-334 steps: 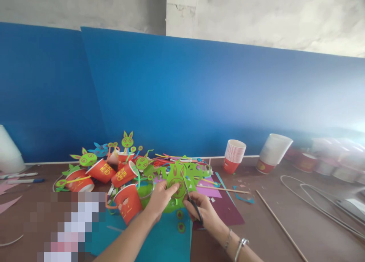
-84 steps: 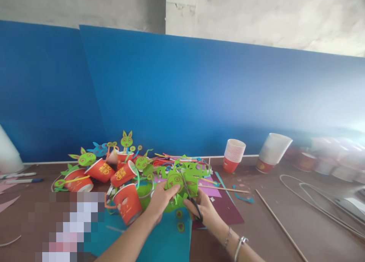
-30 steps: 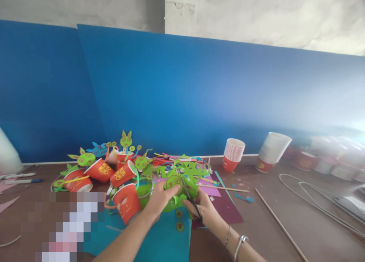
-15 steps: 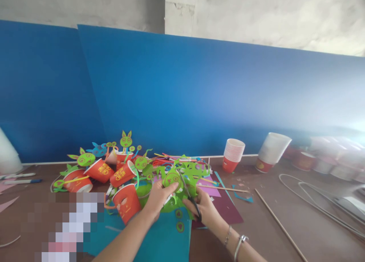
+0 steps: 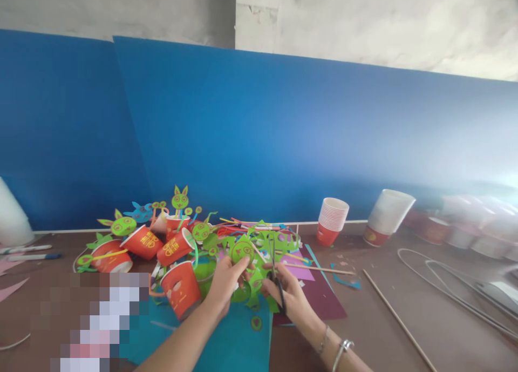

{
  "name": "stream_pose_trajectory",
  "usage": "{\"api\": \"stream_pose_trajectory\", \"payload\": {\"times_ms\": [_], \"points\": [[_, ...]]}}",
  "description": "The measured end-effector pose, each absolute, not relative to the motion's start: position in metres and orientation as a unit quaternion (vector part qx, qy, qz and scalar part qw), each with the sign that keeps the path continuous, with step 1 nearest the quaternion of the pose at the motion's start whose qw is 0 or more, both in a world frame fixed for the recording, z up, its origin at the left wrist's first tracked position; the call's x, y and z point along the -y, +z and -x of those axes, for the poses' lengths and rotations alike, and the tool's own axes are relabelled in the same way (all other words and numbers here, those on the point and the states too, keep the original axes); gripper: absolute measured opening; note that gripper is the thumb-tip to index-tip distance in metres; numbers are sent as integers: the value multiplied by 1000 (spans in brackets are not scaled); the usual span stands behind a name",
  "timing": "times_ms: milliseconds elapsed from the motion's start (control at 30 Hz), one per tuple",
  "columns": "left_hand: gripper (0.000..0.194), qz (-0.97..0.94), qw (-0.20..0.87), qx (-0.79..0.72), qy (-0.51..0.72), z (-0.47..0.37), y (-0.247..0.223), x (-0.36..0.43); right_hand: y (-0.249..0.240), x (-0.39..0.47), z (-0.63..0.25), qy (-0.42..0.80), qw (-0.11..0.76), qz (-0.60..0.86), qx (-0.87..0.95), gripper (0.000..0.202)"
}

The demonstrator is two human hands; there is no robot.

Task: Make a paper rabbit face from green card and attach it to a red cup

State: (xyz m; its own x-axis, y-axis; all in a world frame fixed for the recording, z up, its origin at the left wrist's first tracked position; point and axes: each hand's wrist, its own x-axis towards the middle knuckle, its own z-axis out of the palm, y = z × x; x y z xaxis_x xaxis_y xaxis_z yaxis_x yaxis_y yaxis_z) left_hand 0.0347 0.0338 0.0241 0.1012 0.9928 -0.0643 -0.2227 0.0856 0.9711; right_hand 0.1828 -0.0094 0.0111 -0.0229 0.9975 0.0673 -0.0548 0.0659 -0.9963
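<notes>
Between thumb and fingers, my left hand [image 5: 227,280] pinches a round green paper cutout [image 5: 243,251] with a face drawn in dark lines. My right hand [image 5: 288,290] has its fingers in the black handles of a pair of scissors [image 5: 272,264], blades pointing up and away, a little right of the cutout. Green paper scraps [image 5: 259,280] lie under and around both hands. A small green disc [image 5: 256,323] with a red drawing rests on a teal sheet [image 5: 230,339] below. Left of my hands, a red paper cup [image 5: 180,289] lies tilted.
Several decorated red cups [image 5: 142,241] with green animal faces crowd the left. A cup stack [image 5: 332,221] and a bagged stack [image 5: 388,215] stand back right. A wooden stick [image 5: 399,319] and a looped cable [image 5: 453,280] lie on the right. A blue panel [image 5: 259,134] rises behind the table.
The scissors' blades have moved right, away from the green cutout. The cutout has shifted slightly left in my left hand. One of the two small discs on the teal sheet is now partly covered.
</notes>
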Motion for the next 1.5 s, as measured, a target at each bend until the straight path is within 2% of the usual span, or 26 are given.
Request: {"api": "stream_pose_trajectory", "payload": {"times_ms": [67,267,600,1500], "points": [[31,-444,607,-425,504,-37,22,-31,9,9,-182,504,506,458,529,44],[32,-461,612,-411,494,-47,21,-19,11,12,-181,504,466,443,577,36],[36,-473,579,-448,491,-52,20,-14,9,13,-176,500,468,453,571,38],[42,-456,613,-431,479,-50,20,-14,8,13,-174,473,486,460,573,40]]}}
